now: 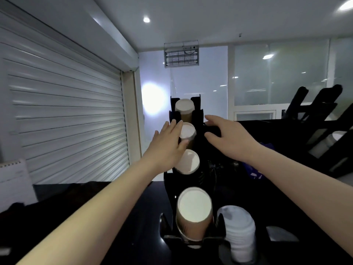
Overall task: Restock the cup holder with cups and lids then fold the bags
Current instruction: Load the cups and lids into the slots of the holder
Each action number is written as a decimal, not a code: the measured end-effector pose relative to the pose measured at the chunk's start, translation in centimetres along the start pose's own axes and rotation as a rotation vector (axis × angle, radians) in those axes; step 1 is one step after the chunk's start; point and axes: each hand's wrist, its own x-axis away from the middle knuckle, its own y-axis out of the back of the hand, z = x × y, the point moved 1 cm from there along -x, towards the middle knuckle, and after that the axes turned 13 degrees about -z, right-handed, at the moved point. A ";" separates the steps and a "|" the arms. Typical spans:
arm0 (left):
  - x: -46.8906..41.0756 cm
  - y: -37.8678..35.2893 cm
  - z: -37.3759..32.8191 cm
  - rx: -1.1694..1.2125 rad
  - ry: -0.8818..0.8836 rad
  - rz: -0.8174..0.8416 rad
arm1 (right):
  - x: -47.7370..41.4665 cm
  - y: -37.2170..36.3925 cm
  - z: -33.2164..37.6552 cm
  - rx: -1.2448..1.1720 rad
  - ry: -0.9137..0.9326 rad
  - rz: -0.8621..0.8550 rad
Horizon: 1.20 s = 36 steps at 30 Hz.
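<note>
A black tiered cup holder [198, 119] stands on the dark counter in front of me. Its left column holds brown paper cup stacks: a top stack [185, 107], a second stack [188, 131], a third stack [189, 162] and a bottom stack [193, 211]. A stack of white lids [238, 230] sits in the bottom right slot. My left hand [168, 144] lies with straight fingers against the left side of the second stack. My right hand [227, 136] hovers with spread fingers over the holder's right column, holding nothing.
A second black cup holder [321, 119] stands at the right, with white cups in it. A blue bag [254, 171] lies behind the holder under my right forearm. A closed white roller shutter [66, 121] fills the left. A white notepad [13, 180] sits at far left.
</note>
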 end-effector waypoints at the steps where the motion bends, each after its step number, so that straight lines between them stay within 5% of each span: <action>1: 0.8 0.8 -0.2 0.027 -0.012 0.015 | 0.4 0.6 0.5 0.014 0.021 0.012; 9: 8.0 4.8 -2.8 0.115 0.023 0.082 | 5.7 4.8 4.0 0.020 0.218 0.070; 16: 12.5 2.5 -3.5 -0.080 -0.012 0.242 | 11.6 5.1 3.0 0.026 0.129 0.173; 28: 14.4 1.8 -4.9 0.007 0.069 0.035 | 16.7 6.2 -1.3 0.125 0.027 0.235; 36: 16.8 0.8 -8.4 -0.014 -0.131 -0.197 | 19.3 5.3 -4.2 0.112 -0.075 0.297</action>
